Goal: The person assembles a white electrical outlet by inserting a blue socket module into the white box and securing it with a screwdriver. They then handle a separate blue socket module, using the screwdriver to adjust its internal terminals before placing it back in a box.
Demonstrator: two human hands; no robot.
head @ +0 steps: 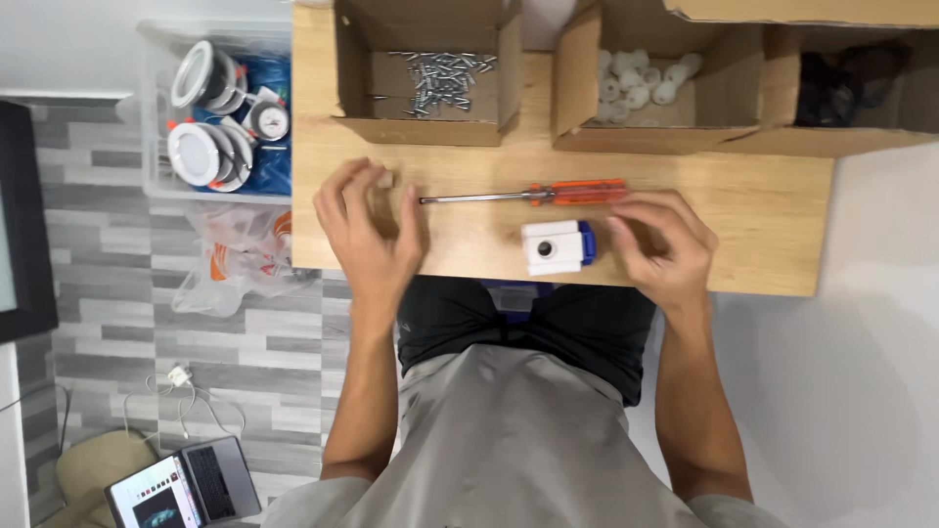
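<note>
**Two hands over a small white and blue part**

Head view: both hands rest on the wooden bench, well apart. The left hand lies with fingers curled loosely and a small pale piece just at its fingertips; whether it grips that piece cannot be told. The right hand has bent, half-open fingers and holds nothing that shows; it sits just beside a white and blue block near the bench's front edge. An orange-handled screwdriver lies flat between the hands, above the block, its tip pointing toward the left hand. Behind it stand three cardboard boxes: one with screws, one with white round caps, one with dark parts. A clear bin of round lamps stands on the floor beside the bench.
</note>
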